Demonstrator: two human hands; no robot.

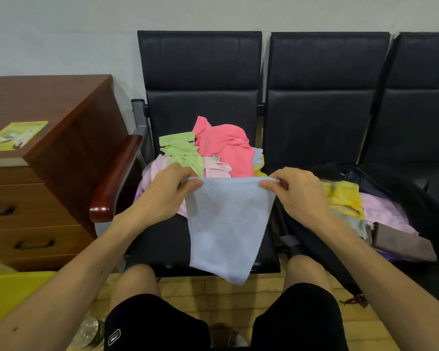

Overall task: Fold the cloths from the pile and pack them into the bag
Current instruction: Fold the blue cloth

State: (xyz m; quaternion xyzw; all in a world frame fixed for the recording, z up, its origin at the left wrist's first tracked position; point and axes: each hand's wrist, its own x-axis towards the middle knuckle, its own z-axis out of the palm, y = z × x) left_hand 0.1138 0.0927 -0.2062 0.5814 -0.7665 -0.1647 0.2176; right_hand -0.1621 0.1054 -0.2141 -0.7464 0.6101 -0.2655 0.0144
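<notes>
Person's holding up a pale blue cloth (pixel 226 224) by its top edge, left hand (pixel 162 193) pinching one corner, right hand (pixel 299 196) pinching the other, so it hangs down in front of their knees. Behind it the pile (pixel 208 153) of pink, green and lilac cloths sits on a black seat (pixel 200 97). The open black bag (pixel 416 198) on the next seat holds yellow, pink and brown ones. Wooden drawer unit (pixel 48 160) off to the left.

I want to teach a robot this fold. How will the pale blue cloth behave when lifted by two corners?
Probably floppy: the pale blue cloth hangs limp, narrowing to a point below the left hand and right hand. Likely light, since fingertip pinches hold it. Its fuzzy surface suggests little slipping.
</notes>
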